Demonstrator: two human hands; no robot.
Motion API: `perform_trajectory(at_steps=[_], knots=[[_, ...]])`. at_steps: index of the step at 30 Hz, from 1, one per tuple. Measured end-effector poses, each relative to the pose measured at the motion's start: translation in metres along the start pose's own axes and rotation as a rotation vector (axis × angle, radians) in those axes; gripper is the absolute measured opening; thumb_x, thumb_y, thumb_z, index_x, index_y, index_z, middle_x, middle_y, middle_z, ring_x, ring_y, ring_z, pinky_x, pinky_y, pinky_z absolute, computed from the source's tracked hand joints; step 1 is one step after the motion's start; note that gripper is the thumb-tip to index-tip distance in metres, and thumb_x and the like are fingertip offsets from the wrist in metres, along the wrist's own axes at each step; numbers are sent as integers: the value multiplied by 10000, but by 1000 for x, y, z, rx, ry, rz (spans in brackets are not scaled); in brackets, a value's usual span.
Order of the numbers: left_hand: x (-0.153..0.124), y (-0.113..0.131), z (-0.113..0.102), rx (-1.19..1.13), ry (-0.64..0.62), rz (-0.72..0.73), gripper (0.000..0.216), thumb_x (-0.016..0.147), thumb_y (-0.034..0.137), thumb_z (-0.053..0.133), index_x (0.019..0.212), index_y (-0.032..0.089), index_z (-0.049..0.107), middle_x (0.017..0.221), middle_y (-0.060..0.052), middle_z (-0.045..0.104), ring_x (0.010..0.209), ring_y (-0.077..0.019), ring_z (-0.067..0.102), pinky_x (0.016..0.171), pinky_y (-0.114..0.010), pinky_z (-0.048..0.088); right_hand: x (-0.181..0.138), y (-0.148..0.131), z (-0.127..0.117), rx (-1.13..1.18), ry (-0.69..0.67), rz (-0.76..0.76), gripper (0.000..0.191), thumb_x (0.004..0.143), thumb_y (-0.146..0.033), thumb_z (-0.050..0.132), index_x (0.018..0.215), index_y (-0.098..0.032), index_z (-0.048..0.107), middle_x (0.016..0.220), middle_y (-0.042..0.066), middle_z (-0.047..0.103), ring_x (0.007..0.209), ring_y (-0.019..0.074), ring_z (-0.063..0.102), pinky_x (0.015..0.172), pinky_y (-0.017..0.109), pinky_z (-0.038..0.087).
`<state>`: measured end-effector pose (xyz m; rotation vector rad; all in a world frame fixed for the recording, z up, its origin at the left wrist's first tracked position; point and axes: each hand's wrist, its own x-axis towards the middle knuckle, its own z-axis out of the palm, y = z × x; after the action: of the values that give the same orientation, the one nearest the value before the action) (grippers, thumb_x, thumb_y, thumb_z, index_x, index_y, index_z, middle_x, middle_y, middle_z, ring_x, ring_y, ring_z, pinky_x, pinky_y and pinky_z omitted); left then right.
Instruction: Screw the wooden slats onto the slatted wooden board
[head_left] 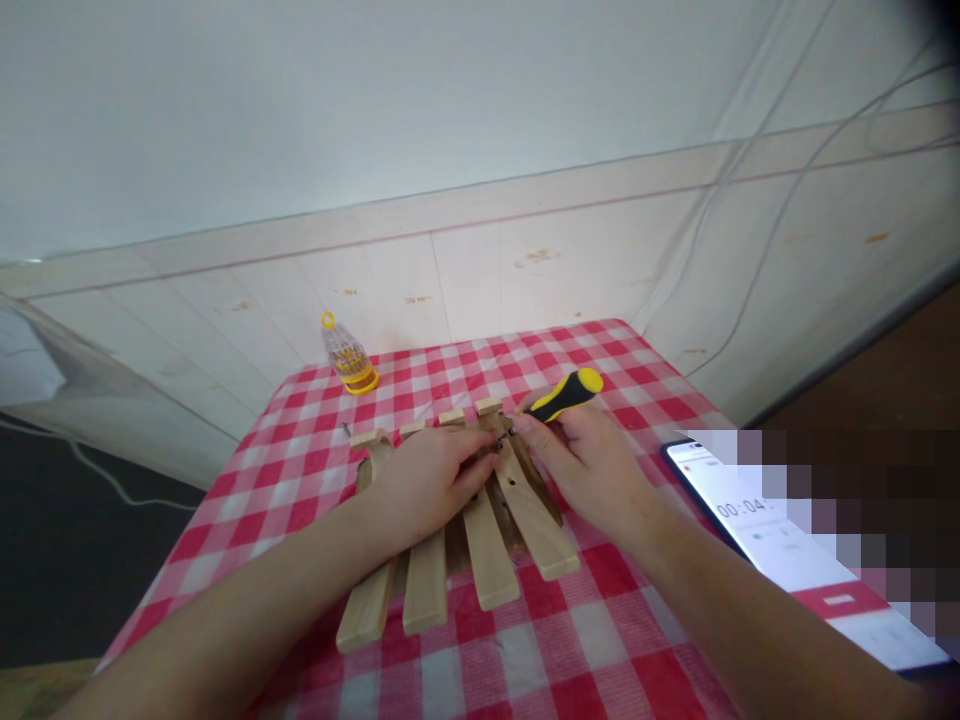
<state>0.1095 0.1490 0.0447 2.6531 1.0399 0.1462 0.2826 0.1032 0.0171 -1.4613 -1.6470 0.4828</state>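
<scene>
A small wooden rack of several pale slats (489, 545) lies flat on a table with a red-and-white checked cloth (585, 640). My left hand (426, 482) presses down on the slats, its fingertips pinched near the screwdriver's tip. My right hand (581, 462) grips a yellow-and-black screwdriver (564, 395), whose tip points left at the upper end of one slat. What my left fingers pinch is too small to make out.
A clear bit case with a yellow base (347, 356) stands at the table's far left. A phone (795, 545) showing a timer lies at the right edge, partly blurred out. A pale panelled wall (525, 240) with cables runs behind the table.
</scene>
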Motion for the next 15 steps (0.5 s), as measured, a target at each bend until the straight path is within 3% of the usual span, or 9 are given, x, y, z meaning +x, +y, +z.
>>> perform_trajectory(at_steps=[4, 11, 15], knots=[[1, -1, 0, -19, 3, 5, 265, 901, 284, 431, 1072, 221, 624, 963, -35, 688, 844, -189, 628, 714, -300, 461, 0, 1, 1, -22, -31, -13, 307, 898, -399, 430, 759, -159, 562, 805, 62, 608, 762, 166, 545, 651, 288, 392], [1, 0, -1, -10, -21, -10, 244, 909, 277, 423, 964, 191, 646, 874, -38, 685, 764, -173, 623, 650, -269, 455, 1, 0, 0, -31, 8, -72, 235, 869, -353, 489, 784, -162, 595, 833, 67, 621, 813, 181, 559, 705, 305, 427], [2, 4, -3, 50, -13, -22, 254, 917, 300, 418, 961, 181, 638, 910, -56, 686, 797, -197, 633, 696, -305, 472, -1, -7, 1, 130, -24, -63, 173, 861, -310, 507, 885, -184, 624, 933, 57, 640, 892, 174, 586, 785, 314, 453]])
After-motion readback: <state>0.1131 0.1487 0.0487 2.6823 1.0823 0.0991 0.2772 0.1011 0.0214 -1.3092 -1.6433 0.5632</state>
